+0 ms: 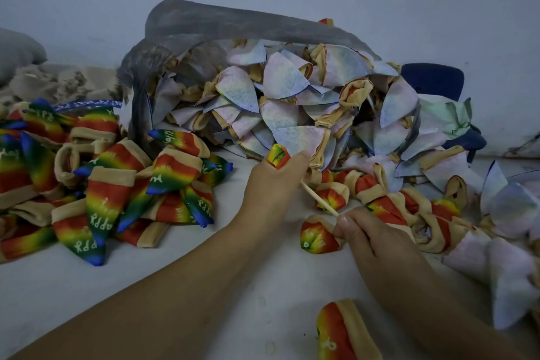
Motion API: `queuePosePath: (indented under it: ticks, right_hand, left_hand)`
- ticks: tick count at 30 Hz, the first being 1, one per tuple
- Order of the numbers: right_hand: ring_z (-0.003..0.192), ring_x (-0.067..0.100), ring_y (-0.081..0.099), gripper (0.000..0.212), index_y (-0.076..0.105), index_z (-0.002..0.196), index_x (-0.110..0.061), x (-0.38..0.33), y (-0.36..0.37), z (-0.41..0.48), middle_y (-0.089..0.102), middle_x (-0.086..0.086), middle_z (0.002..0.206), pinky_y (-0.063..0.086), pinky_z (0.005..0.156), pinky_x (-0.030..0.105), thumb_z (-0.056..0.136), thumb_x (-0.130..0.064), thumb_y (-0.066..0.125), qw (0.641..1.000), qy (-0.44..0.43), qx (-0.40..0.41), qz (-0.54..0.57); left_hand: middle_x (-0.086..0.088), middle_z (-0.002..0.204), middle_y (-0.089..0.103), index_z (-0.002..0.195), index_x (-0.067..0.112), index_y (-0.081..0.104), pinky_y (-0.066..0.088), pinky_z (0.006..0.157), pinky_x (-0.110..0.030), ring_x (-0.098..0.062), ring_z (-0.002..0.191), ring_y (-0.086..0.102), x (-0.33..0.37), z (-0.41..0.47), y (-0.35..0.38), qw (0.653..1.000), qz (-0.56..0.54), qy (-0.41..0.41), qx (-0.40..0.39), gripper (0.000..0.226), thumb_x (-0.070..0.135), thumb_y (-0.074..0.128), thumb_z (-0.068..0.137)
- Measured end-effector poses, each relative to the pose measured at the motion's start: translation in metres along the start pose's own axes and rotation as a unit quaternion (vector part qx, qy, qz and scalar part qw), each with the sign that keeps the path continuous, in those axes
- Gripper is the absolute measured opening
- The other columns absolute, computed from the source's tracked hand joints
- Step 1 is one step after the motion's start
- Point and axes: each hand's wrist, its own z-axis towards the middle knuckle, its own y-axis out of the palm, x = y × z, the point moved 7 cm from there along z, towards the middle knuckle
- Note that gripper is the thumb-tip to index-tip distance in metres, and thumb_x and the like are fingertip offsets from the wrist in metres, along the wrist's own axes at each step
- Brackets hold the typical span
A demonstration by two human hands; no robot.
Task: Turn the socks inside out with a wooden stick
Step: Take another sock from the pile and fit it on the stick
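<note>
My left hand (271, 181) grips a small sock (280, 156) whose rainbow tip pokes out above my fingers, with its pale inside-out part (301, 140) beside it. My right hand (368, 238) pinches the near end of a thin wooden stick (320, 200). The stick slants up and left into the sock in my left hand. A pile of rainbow-printed socks (111, 184) lies at the left. Pale inside-out socks (292, 90) spill from a grey plastic bag (204, 26) at the back.
Half-turned socks (388, 207) lie in a row just behind my right hand. One rainbow sock (339, 330) sits near the bottom edge and another (318, 238) by my right thumb. A grey cloth (17, 50) lies far left. The white table surface (175, 272) shows around my forearms.
</note>
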Motion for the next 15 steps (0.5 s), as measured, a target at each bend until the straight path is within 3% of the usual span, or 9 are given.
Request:
queuePosePath:
  ticks: [3,7,11,13,15]
  right_hand:
    - [0.076,0.002,0.054,0.05,0.052,0.081,-0.032,0.001,-0.001,0.0,0.063,-0.006,0.076,0.045,0.064,0.031,0.076,-0.064,0.013,1.0,-0.002,-0.001,-0.001]
    - [0.079,0.001,0.054,0.05,0.051,0.079,-0.033,0.003,-0.003,0.0,0.064,-0.005,0.075,0.043,0.063,0.028,0.074,-0.066,0.013,1.0,0.002,0.011,0.013]
    - [0.066,0.007,0.054,0.047,0.053,0.077,-0.035,0.0,-0.005,-0.002,0.061,-0.005,0.071,0.04,0.055,0.026,0.072,-0.069,0.02,0.998,0.005,0.007,0.061]
    - [0.056,0.006,0.051,0.044,0.053,0.077,-0.036,-0.005,-0.005,-0.002,0.057,-0.008,0.063,0.037,0.049,0.021,0.072,-0.068,0.024,0.996,0.003,0.002,0.094]
    - [0.052,0.004,0.047,0.044,0.054,0.074,-0.031,-0.012,-0.005,-0.002,0.052,-0.006,0.059,0.036,0.051,0.017,0.075,-0.065,0.027,0.992,-0.004,0.007,0.123]
  left_hand:
    - [0.011,0.04,0.046,0.042,0.023,0.049,0.035,0.04,-0.009,0.001,0.041,0.048,0.002,0.002,-0.009,0.998,0.06,0.009,0.024,0.059,0.064,0.058,0.084]
    - [0.006,0.039,0.045,0.036,0.027,0.049,0.032,0.043,-0.022,-0.002,0.04,0.048,0.008,-0.003,-0.005,0.992,0.123,0.009,-0.004,0.075,0.088,0.027,0.073]
    - [0.006,0.037,0.038,0.038,0.018,0.04,0.031,0.042,-0.019,-0.006,0.037,0.041,0.015,-0.011,-0.001,0.992,0.119,0.023,-0.027,0.08,0.089,0.019,0.066]
    - [0.006,0.038,0.036,0.044,0.014,0.04,0.031,0.04,-0.016,-0.006,0.036,0.037,0.018,-0.016,0.004,0.994,0.092,0.032,-0.039,0.078,0.087,0.023,0.067]
    - [0.009,0.037,0.032,0.039,0.019,0.033,0.029,0.037,-0.011,-0.004,0.034,0.033,0.022,-0.023,0.012,0.997,0.032,0.045,-0.057,0.071,0.081,0.032,0.073]
